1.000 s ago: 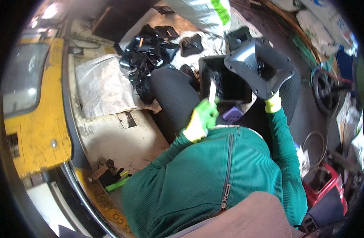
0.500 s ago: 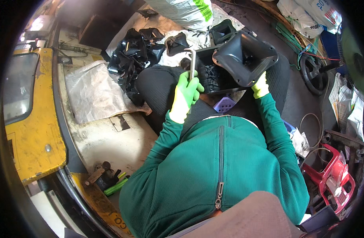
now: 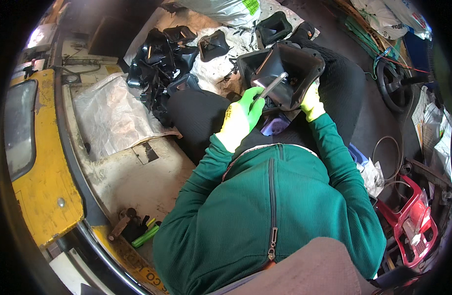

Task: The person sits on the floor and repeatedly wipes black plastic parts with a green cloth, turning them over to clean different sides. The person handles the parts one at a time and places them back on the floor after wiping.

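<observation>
My gloved right hand (image 3: 313,104) grips the near right edge of a black plastic funnel-shaped part (image 3: 304,73) with a square flange, its wide mouth turned up. In my gloved left hand (image 3: 241,115) is a bent metal rod (image 3: 272,87), its grey length slanting up and right across the near left side of the part. Whether the rod touches the plastic I cannot tell. Under the part, between my legs, lies a black box (image 3: 246,60), mostly hidden. A purple plastic piece (image 3: 275,125) sits just below it.
Several black parts (image 3: 157,51) are heaped at far left, with single ones (image 3: 213,45) on a pale sheet (image 3: 221,73) strewn with black scraps. A yellow machine panel (image 3: 44,187) stands at left. A red plastic stool (image 3: 408,221) and a black wheel (image 3: 393,86) are at right.
My left hand has moved right and slightly down, bringing the metal rod from upright beside the part to slanted across it. The part has shifted left and its mouth has turned.
</observation>
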Demonstrator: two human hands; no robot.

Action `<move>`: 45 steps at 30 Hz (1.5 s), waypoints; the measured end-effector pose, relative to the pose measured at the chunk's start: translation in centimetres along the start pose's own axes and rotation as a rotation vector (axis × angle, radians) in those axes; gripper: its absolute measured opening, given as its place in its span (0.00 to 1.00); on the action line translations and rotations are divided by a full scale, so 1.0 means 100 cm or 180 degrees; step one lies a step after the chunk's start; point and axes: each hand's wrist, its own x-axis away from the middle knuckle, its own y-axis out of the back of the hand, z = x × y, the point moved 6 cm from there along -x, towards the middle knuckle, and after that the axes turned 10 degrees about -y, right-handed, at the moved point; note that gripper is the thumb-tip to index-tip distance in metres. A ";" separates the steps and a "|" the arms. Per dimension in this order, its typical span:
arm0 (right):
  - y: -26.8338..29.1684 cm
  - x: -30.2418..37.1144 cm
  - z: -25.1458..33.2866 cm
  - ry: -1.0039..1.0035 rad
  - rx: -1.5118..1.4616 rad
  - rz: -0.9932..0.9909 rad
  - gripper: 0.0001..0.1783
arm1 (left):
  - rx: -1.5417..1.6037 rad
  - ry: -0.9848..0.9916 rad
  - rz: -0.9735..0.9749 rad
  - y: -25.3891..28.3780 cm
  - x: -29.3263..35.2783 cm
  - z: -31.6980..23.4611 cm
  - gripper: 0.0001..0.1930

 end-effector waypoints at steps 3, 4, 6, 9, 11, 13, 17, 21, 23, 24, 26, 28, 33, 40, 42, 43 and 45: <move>-0.007 -0.011 0.017 -0.0325 0.0386 0.0120 0.36 | -0.0289 -0.0221 0.0094 -0.005 -0.011 0.002 0.21; -0.009 -0.013 0.019 -0.0164 0.0643 0.0040 0.32 | -0.0413 -0.0281 0.0175 -0.006 -0.016 0.001 0.22; -0.010 -0.011 0.025 0.0392 0.1172 -0.0223 0.21 | -0.0776 -0.0426 0.0401 -0.016 -0.020 0.011 0.23; -0.010 -0.010 0.025 0.0776 0.1357 -0.0348 0.16 | -0.0788 -0.0427 0.0487 -0.021 -0.025 0.017 0.23; -0.009 -0.011 0.020 0.0608 0.1101 -0.0169 0.16 | -0.0952 -0.0414 0.0512 -0.018 -0.027 0.008 0.23; -0.007 -0.010 0.029 0.0660 0.1028 -0.0046 0.17 | -0.0754 -0.0299 0.0252 -0.010 -0.029 -0.011 0.22; -0.007 -0.011 0.016 0.0464 0.1438 0.0043 0.17 | -0.0757 -0.0217 0.0473 -0.025 -0.026 0.020 0.22; -0.004 -0.014 0.017 0.0982 0.1028 -0.0425 0.18 | -0.1534 -0.0381 0.0629 -0.022 -0.029 0.010 0.22; -0.004 -0.009 0.015 0.0855 0.1029 -0.0308 0.18 | -0.0935 -0.0717 0.0122 -0.009 -0.031 0.003 0.23; -0.004 -0.008 0.015 0.0835 0.1024 -0.0288 0.18 | -0.0647 -0.0500 -0.0035 -0.001 -0.032 -0.001 0.23; -0.002 -0.007 0.013 0.0818 0.1020 -0.0266 0.18 | -0.0049 0.0303 -0.0286 0.016 -0.031 -0.018 0.22; 0.000 -0.005 0.014 0.0818 0.1015 -0.0239 0.18 | 0.0672 0.1035 -0.0568 0.021 -0.021 -0.018 0.22; -0.005 0.000 0.018 0.0846 0.1002 -0.0117 0.18 | 0.1578 0.0287 -0.1386 0.057 -0.003 -0.039 0.13; -0.030 0.004 0.010 0.0869 0.0906 -0.0249 0.19 | 0.1967 -0.0733 -0.1095 0.111 -0.072 -0.099 0.17; -0.028 0.007 0.009 0.0861 0.0883 -0.0198 0.19 | -0.0413 -0.0267 -0.1800 0.117 -0.078 -0.080 0.11; -0.024 0.009 0.011 0.0867 0.0882 -0.0129 0.19 | -0.0342 0.0327 -0.1278 0.107 -0.079 -0.061 0.12; -0.022 0.011 0.015 0.0894 0.0880 -0.0056 0.19 | 0.0706 0.0532 -0.0870 0.073 -0.072 0.009 0.16</move>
